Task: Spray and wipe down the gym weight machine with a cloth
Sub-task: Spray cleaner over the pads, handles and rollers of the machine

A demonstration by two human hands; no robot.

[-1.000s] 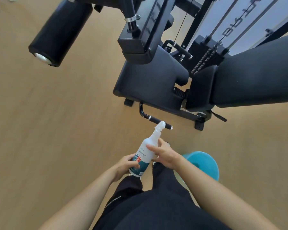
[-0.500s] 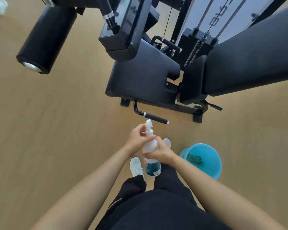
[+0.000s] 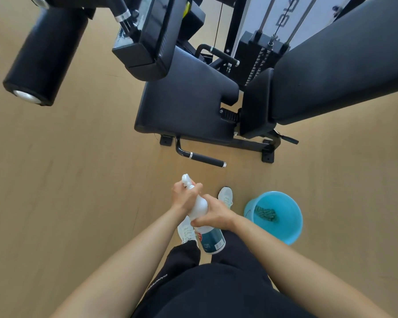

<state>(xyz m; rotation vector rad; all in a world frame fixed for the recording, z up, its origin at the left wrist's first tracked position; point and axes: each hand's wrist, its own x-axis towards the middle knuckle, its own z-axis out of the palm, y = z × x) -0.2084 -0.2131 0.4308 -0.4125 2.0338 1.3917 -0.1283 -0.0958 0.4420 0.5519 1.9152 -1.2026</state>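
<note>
I hold a white spray bottle [image 3: 210, 241] with a teal label upright in front of my legs. My left hand [image 3: 184, 197] is closed around its white nozzle head at the top. My right hand [image 3: 213, 214] grips the bottle's body just below. A grey-green cloth [image 3: 265, 213] lies crumpled inside a blue bucket [image 3: 283, 232] on the floor to my right. The black weight machine stands ahead, its padded seat [image 3: 186, 104] nearest me and the back pad [image 3: 345, 63] to the right.
A black handle bar [image 3: 205, 159] sticks out low from the seat base toward me. A black foam roller [image 3: 44, 58] hangs at upper left. The weight stack [image 3: 260, 56] and cables rise behind the seat. Tan wooden floor lies all around; my white shoes stand below the bottle.
My left hand moved from the bottle's base up to the nozzle head. The bottle went from tilted to upright, and the view shifted so the machine sits higher and nearer.
</note>
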